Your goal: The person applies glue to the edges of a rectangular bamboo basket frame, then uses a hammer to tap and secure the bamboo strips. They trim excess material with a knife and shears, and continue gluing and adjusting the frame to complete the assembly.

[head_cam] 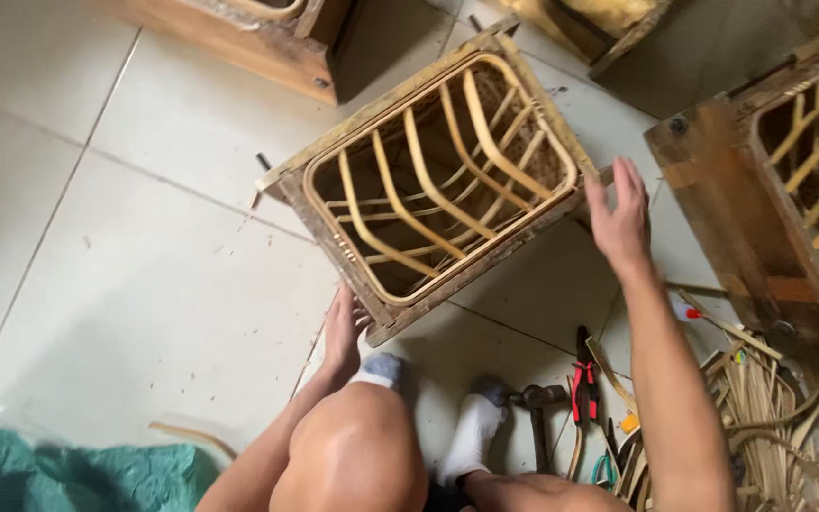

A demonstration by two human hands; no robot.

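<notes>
— What lies nearest?
— A hammer [537, 417] and red-handled pliers [584, 384] on the tiled floor [144, 284], beside a heap of rattan strips [770, 427].
— And the hands?
— The left hand [343, 332] presses the near corner of the wooden box frame [386, 318], though I cannot tell how its fingers are set. The right hand [621, 220], fingers spread open, touches its right edge.
— The frame itself?
— Tilted on the floor, rattan basket ribs [438, 175] curving inside. Another such frame [760, 190] stands farther right.
</notes>
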